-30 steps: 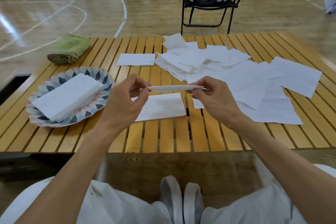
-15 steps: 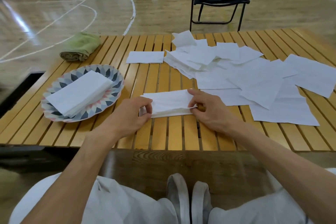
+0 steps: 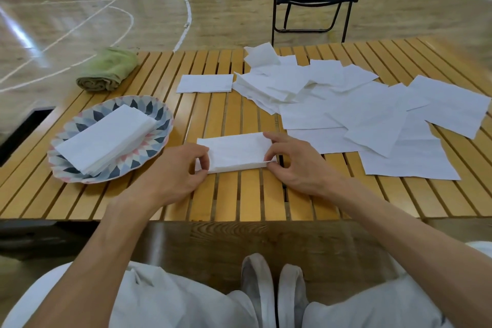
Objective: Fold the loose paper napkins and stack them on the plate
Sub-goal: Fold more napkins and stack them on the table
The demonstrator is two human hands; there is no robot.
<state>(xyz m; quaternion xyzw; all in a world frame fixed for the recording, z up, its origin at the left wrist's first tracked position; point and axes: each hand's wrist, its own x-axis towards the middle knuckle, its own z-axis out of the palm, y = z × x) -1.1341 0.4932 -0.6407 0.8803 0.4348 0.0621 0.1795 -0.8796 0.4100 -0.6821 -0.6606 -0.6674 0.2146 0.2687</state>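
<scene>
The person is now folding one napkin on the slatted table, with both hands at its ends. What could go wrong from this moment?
The folded napkin is pinched at both ends by the left hand and right hand; thin paper may tear or crease crookedly. The stack on the plate lies askew, so another layer could slide. The loose napkins overlap and might shift if brushed.

both hands (image 3: 173,173) pinch napkin (image 3: 235,152), plate (image 3: 159,114) nr
</scene>
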